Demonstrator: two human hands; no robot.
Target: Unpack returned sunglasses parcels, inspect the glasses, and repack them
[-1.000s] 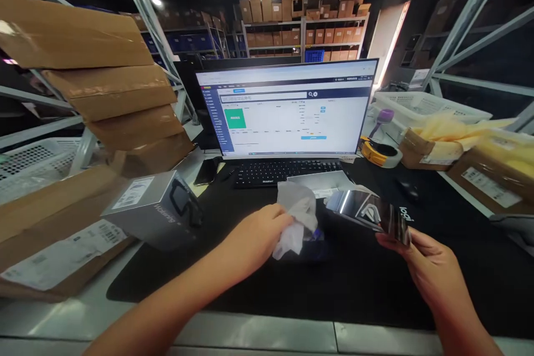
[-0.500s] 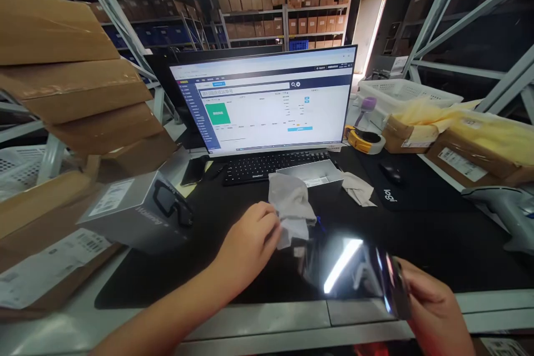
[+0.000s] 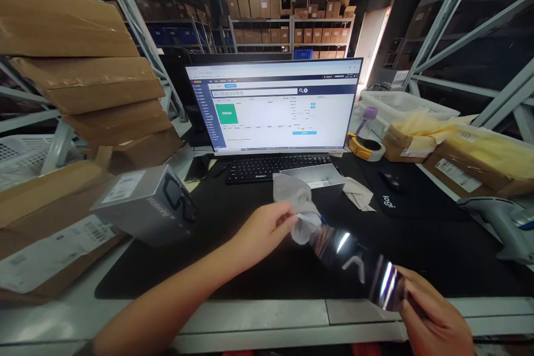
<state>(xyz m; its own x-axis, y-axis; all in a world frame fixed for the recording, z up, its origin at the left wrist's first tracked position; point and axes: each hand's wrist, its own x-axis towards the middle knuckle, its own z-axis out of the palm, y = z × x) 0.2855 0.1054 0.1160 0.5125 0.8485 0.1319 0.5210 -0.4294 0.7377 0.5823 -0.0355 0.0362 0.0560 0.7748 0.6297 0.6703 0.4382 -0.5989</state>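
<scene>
My left hand [image 3: 267, 231] pinches the near edge of a thin whitish cloth pouch [image 3: 292, 193] above the black desk mat. Between the fingers of my right hand [image 3: 436, 311] is the right end of a glossy, dark, curved lens [image 3: 348, 261], blurred by motion. Its far left end meets the pouch's mouth, near a blue cord [image 3: 324, 221]; whether the tip is inside, I cannot tell. Behind the pouch lies an open grey box tray [image 3: 323, 176]. A crumpled beige cloth [image 3: 357, 193] sits just right of it.
At left, a grey box [image 3: 137, 211] picturing goggles stands before stacked cartons [image 3: 104, 86]. A monitor [image 3: 271, 114] and keyboard [image 3: 267, 168] are behind the pouch. On the right are a mouse [image 3: 390, 181], a tape dispenser [image 3: 364, 147], a barcode scanner [image 3: 496, 222] and parcels [image 3: 471, 164].
My left hand has shifted right with the pouch's near edge. The lens has tilted, its left end rising to the pouch, while my right hand stays near its place. The view has shifted slightly.
</scene>
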